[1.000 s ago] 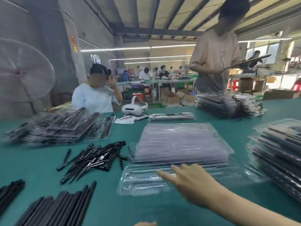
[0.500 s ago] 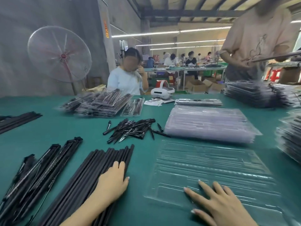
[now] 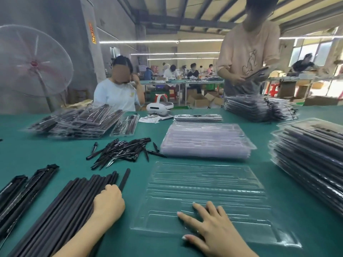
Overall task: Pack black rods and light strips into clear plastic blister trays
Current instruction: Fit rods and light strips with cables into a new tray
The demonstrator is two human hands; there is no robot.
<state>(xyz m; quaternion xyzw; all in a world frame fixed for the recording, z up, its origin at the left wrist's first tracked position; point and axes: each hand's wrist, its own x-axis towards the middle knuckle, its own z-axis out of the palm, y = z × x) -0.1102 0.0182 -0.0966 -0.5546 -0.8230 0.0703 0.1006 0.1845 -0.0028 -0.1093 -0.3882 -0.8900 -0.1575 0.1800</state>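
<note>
Since half a second ago, my left hand (image 3: pixel 108 202) has curled its fingers (image 3: pixel 111 189) over the top of the long black rods (image 3: pixel 61 210), where before they lay flat. Just right of those rods lies the clear blister tray (image 3: pixel 204 184) on the green worktop (image 3: pixel 300 216). My right hand (image 3: pixel 211 227) rests on the tray's near part, fingers spread flat. Beyond the tray sits a stack of clear trays (image 3: pixel 204 140), and left of that stack a heap of short black pieces (image 3: pixel 122 151).
</note>
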